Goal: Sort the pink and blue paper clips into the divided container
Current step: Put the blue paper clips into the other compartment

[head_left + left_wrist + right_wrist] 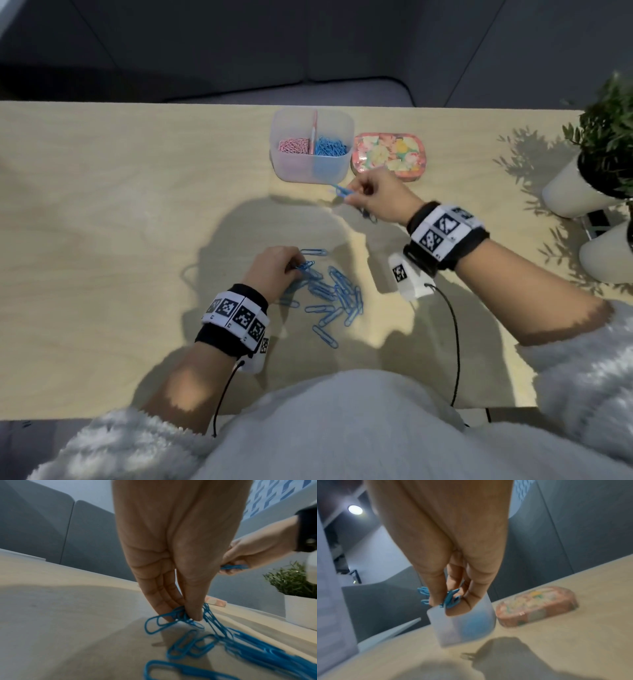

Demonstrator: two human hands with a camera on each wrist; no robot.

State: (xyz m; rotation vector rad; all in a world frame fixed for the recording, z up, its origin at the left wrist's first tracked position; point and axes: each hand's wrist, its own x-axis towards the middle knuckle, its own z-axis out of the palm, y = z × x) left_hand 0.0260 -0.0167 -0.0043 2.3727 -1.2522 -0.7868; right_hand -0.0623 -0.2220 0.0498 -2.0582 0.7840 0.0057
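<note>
Sorting: container already holds pink and blue – only the blue pile is left.
Right hand: pinching blue clips.
Left hand: gripping pile clips.

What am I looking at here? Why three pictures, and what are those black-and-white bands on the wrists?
No robot here: a person sorts paper clips by hand. The patterned bands carry small cameras. The big picture comes from a head camera looking down; the other two look along each hand from the wrist. On the wooden table stands a divided container, pink clips in its left half, blue in its right. Beside it lies a flowery tin, and potted plants stand at the right. A pile of blue clips lies near the person. The left hand pinches clips from that pile; the right hand holds a few blue clips near the container.
</note>
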